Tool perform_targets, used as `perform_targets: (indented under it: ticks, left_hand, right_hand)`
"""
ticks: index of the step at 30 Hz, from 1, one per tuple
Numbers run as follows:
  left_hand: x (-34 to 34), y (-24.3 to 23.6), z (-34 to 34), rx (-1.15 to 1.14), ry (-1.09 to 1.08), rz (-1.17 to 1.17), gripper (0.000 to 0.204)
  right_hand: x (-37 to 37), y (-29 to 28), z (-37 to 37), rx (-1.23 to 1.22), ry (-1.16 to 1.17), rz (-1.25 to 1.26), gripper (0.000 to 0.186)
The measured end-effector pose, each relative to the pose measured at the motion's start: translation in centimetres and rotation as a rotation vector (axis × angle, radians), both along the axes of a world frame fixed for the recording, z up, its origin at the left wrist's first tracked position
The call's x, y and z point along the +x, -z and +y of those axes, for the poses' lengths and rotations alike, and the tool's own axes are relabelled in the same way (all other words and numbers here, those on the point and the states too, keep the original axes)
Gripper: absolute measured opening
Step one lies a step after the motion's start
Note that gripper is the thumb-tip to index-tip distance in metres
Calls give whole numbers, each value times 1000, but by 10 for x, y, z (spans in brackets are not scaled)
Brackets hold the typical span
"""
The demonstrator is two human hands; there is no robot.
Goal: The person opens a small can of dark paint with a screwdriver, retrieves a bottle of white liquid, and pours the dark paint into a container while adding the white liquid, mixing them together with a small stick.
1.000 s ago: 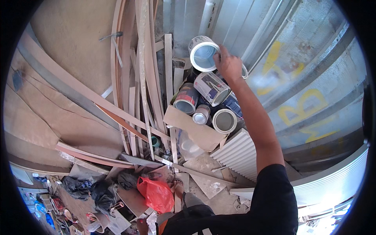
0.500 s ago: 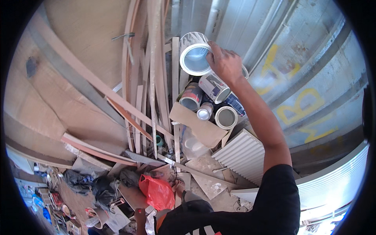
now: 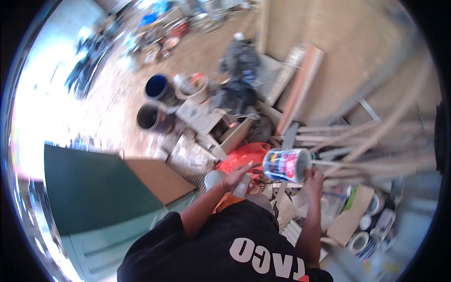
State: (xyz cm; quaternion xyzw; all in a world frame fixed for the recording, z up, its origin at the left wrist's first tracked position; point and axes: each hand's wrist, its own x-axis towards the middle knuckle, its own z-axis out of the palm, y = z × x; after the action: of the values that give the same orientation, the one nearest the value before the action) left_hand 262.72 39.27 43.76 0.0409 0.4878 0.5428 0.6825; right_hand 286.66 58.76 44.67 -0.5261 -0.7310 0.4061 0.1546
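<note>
The right hand [image 3: 314,181] grips a paint can [image 3: 286,164] from below, fingers wrapped on its end nearest the timber pile; the can lies on its side in the air, its long axis running roughly left to right across the view, the white-rimmed end toward the left hand [image 3: 237,176]. That left hand is spread open, fingers extended toward the can's near end, close to it but whether it touches cannot be told through the blur.

Below the can lie an orange plastic bag [image 3: 244,157] and scattered boards. To the right, long wooden strips [image 3: 371,141] stretch sideways, crowding that side. More cans [image 3: 376,225] sit at the lower right beside a piece of cardboard [image 3: 350,216]. To the left a green cabinet [image 3: 89,188] stands, and farther up, two dark buckets [image 3: 152,101] stand on bare dirt floor [image 3: 117,117], where open room lies.
</note>
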Motion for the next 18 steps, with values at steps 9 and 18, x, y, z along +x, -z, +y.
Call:
perform_targets:
  ticks: [9,18]
  left_hand:
    - [-95,17,-100,-50,-446,-105,41]
    - [-304,69,-162,-108,-540,-152,36]
  right_hand:
    - [-216,-37,-111,238,-741,209,55]
    - [-413,-9,-176,341,-1005,-32,38]
